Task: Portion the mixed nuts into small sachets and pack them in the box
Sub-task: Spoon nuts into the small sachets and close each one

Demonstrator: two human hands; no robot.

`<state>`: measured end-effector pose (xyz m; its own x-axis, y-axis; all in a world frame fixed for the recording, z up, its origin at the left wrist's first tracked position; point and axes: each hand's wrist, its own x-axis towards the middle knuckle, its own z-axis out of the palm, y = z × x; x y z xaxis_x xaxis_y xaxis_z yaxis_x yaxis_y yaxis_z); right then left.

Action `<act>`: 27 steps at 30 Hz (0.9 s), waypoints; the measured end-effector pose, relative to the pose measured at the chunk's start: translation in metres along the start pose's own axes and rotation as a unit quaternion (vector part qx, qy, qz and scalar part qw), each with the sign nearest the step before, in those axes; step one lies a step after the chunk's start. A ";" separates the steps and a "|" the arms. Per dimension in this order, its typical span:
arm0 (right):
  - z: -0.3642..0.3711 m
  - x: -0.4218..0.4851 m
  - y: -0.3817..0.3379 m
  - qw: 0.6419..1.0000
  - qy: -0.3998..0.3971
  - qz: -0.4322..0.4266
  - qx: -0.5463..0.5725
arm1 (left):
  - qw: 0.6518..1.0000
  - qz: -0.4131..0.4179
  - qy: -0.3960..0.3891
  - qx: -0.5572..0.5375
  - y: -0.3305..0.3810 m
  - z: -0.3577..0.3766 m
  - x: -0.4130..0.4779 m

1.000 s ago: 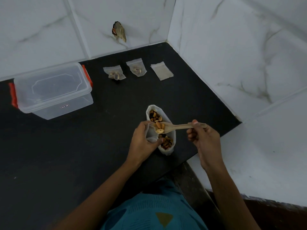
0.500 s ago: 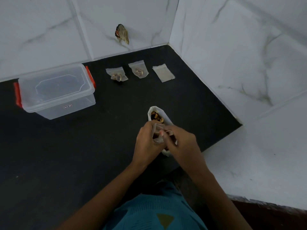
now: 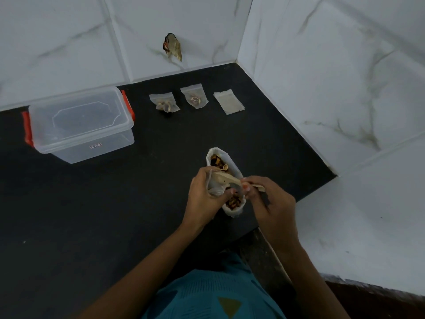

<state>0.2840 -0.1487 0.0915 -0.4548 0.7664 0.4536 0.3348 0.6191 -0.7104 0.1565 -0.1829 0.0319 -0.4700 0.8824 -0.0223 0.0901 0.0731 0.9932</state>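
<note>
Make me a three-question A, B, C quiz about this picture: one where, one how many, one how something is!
1. Where is the box? A) left of the row of sachets B) right of it C) on the floor
2. How many sachets lie in that row? A) one B) three C) five
3. The box is: A) open B) upside down C) shut
Answers: 1 A, it sits left of the row; 2 B, three lie side by side; 3 C, its lid is on.

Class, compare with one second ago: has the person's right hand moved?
Yes. The right hand, pinching the spoon, moved left toward the unmoved bag of nuts; the spoon now tips into the sachet in the left hand.
</note>
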 end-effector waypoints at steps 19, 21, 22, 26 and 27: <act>0.039 -0.006 0.072 0.992 0.024 0.106 -0.063 | 0.998 -0.044 -0.022 -0.035 -0.035 -0.006 0.004; 0.041 -0.007 0.076 0.992 0.033 0.106 -0.056 | 0.997 -0.049 -0.031 -0.042 -0.037 -0.005 0.004; 0.041 -0.007 0.078 0.992 0.035 0.113 -0.047 | 0.997 -0.053 -0.036 -0.047 -0.038 -0.005 0.005; 0.036 -0.006 0.084 0.989 0.029 0.143 0.007 | 0.995 -0.064 -0.046 -0.063 -0.042 -0.004 0.007; 0.035 -0.006 0.084 0.989 0.024 0.144 0.015 | 0.995 -0.066 -0.047 -0.064 -0.043 -0.003 0.008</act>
<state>0.2863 -0.1073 0.0099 -0.3039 0.9178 0.2554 0.4192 0.3696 -0.8293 0.1456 -0.1804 -0.0108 -0.3863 0.9089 -0.1571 -0.0825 0.1356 0.9873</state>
